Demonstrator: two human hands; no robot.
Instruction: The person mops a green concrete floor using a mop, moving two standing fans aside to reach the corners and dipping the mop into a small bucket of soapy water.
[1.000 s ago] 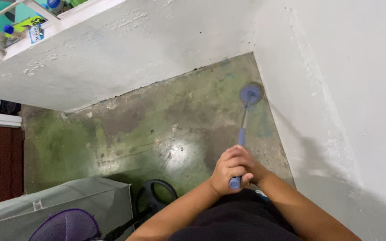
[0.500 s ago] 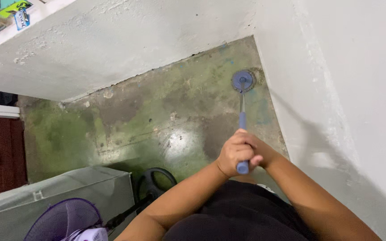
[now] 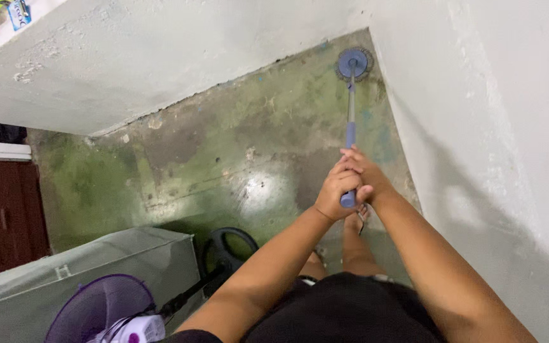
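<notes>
Overhead, the view looks down into a narrow corner bounded by two whitewashed walls (image 3: pixel 160 70), the right one running out of frame. The floor (image 3: pixel 223 152) is bare concrete, stained green and wet, with a bright glare patch near the middle that washes out the surface detail there. A grey covered box (image 3: pixel 96 267) at lower left is cut off by the frame edge; a purple fan guard (image 3: pixel 100 308) and a black round base (image 3: pixel 227 248) beside it are only partly seen. The person's torso hides the floor directly below.

The mop (image 3: pixel 351 95) stands tilted away from the person, its round blue head resting on the floor tight in the far corner where the walls meet. The handle is a slim metal pole with blue sleeves. Its near end is hidden inside the grip.

Left hand (image 3: pixel 338 187) and right hand (image 3: pixel 366 174) are stacked together, fingers wrapped tight around the handle's top end. One bare foot shows below the hands.
</notes>
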